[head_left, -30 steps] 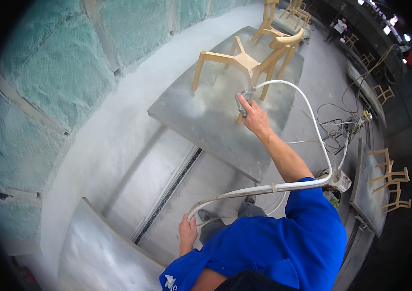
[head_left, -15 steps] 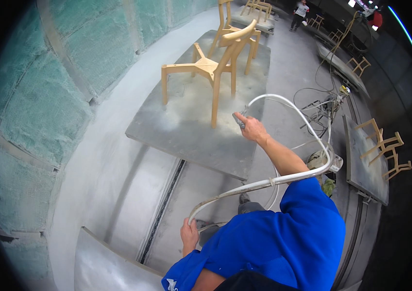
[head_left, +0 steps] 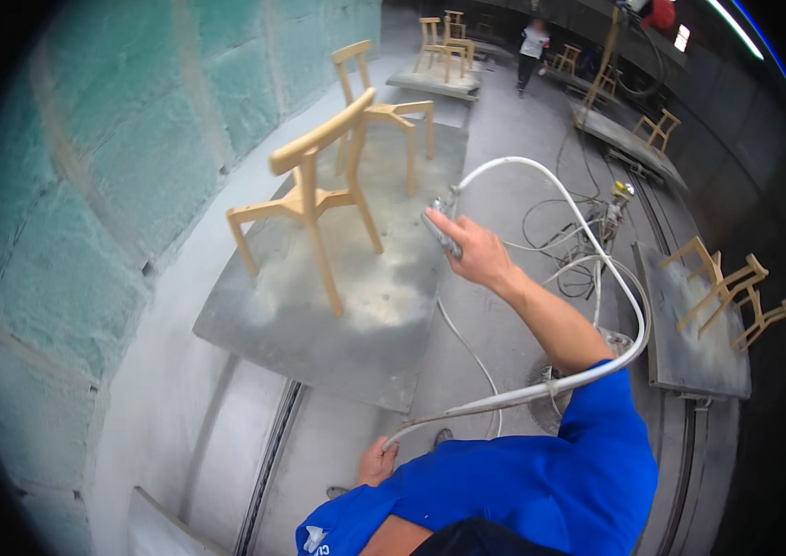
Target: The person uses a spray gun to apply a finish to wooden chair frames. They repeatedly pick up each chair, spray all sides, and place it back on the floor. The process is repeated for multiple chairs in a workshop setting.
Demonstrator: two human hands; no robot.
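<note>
My right hand (head_left: 481,255) is closed around a silver spray gun (head_left: 444,232), held out over the right edge of a low grey platform (head_left: 319,357). A white hose (head_left: 587,218) arches from the gun, loops past my right arm and runs back across my front. Down by my waist, my left hand (head_left: 377,461) grips that hose. To the left of the gun stands a pale wooden chair (head_left: 311,199) on the platform, its curved backrest toward me. Behind it is a second wooden chair (head_left: 393,111). The gun is apart from both chairs.
Greenish, film-like panels (head_left: 87,185) cover the left wall. On the right, another platform (head_left: 675,352) carries chair frames (head_left: 726,278). Cables and a stand (head_left: 610,218) occupy the floor between. Farther back are a person (head_left: 532,56) and more chairs (head_left: 444,42). A rail (head_left: 272,454) runs along the floor.
The view has shifted: the platform and chairs appear lower and farther left. The near chair's backrest now shows broader. My right hand with the spray gun is slightly farther left in view.
</note>
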